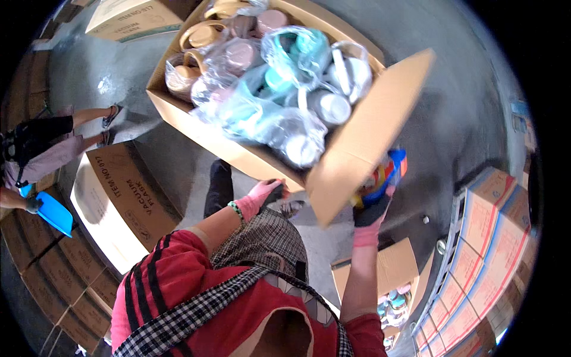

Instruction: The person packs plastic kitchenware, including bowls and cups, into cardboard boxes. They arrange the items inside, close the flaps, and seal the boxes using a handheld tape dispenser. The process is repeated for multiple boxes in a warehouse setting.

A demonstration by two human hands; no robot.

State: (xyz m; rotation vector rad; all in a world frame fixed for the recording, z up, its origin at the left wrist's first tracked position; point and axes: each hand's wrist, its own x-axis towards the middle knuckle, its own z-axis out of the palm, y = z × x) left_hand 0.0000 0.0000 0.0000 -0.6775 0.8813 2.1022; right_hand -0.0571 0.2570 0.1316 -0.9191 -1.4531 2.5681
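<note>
In front of me a large open cardboard box holds several flasks in clear plastic bags. Tan ones stand at the left, pink in the middle, a teal flask further right, and a grey-white flask near the raised flap. My left hand, in a pink glove with a dark palm, is closed at the box's near edge. Below the flap, my right hand, gloved the same way, grips a blue tape dispenser with red and yellow parts. The flap hides some of it.
A closed carton stands at left, another carton at upper left. A person at far left holds a blue scoop-like thing. An open carton of colourful items sits lower right, near stacked cartons.
</note>
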